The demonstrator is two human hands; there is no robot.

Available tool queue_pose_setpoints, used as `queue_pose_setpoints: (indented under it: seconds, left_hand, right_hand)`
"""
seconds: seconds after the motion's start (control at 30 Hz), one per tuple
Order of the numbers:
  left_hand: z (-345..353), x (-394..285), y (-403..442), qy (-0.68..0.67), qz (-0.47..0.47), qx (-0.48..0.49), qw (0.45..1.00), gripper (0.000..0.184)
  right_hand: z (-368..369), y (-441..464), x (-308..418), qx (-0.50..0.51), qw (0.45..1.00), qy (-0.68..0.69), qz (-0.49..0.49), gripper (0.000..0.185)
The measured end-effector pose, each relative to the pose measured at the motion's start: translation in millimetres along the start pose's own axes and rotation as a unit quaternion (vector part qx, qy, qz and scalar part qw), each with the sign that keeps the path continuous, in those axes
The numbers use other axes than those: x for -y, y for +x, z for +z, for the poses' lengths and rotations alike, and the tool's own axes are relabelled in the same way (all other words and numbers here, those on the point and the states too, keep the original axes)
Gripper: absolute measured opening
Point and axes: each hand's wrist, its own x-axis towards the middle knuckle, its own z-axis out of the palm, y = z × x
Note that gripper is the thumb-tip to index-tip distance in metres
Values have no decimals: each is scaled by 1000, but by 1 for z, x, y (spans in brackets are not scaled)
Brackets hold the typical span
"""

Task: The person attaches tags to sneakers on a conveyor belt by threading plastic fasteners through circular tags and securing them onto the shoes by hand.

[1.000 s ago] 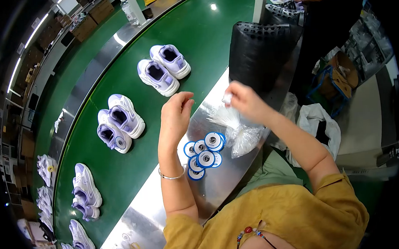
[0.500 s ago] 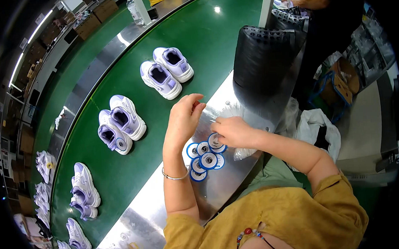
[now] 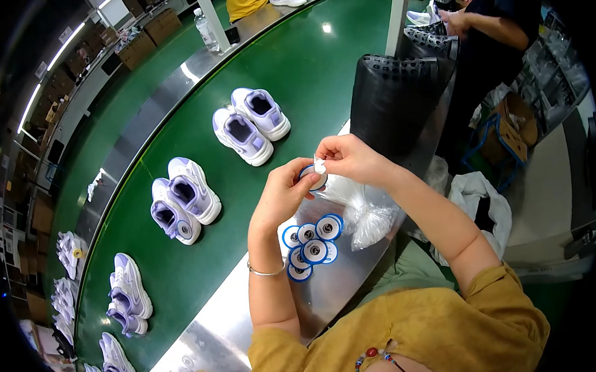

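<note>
Between the thumb and fingers of my left hand (image 3: 286,192) is a round blue-rimmed tag (image 3: 314,178). My right hand (image 3: 351,158) meets it there, pinching a small white piece (image 3: 320,166) against the tag's upper edge. Below my hands, several round tags (image 3: 315,250) lie overlapping on the metal ledge (image 3: 217,322). Just right of them rests a clear plastic bag (image 3: 369,223) with thin clear strands spreading from its top. Pairs of white and purple shoes (image 3: 252,127) stand on the green belt (image 3: 182,271); one shoe of the second pair (image 3: 184,201) bears a round tag.
A tall black container (image 3: 391,105) stands beyond my right hand, near a white post (image 3: 398,19). A co-worker's arm (image 3: 497,28) reaches toward shoes at the upper right. A bottle (image 3: 206,30) stands on the far ledge. More shoes (image 3: 122,356) are at lower left.
My right hand went down to the pile of tags, then up to my left hand. A round tag is now held between them. Another person's yellow clothing and shoes show more at the top.
</note>
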Motion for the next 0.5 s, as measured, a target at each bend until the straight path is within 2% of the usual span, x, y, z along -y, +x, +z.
queue_pose_setpoints:
  seconds: [0.07, 0.1, 0.17, 0.33, 0.4, 0.5]
  left_hand:
    - [1, -1, 3, 1, -7, -35, 999, 19]
    - [1, 0, 3, -2, -17, -70, 997, 17]
    - [0, 5, 6, -30, -15, -94, 995, 15]
    - [1, 7, 12, -58, 10, -140, 988, 15]
    - [2, 8, 13, -60, 18, -147, 987, 15]
    - [2, 8, 15, -67, 24, -150, 986, 14]
  right_hand:
    - [5, 2, -4, -74, 993, 83, -40, 12]
    - [4, 2, -2, -75, 993, 82, -44, 12]
    - [3, -1, 5, -95, 991, 95, 13, 18]
    - [10, -3, 6, -108, 988, 106, -9, 26]
    - [17, -1, 10, -142, 988, 5, -56, 29]
    - [19, 7, 7, -179, 978, -41, -104, 30]
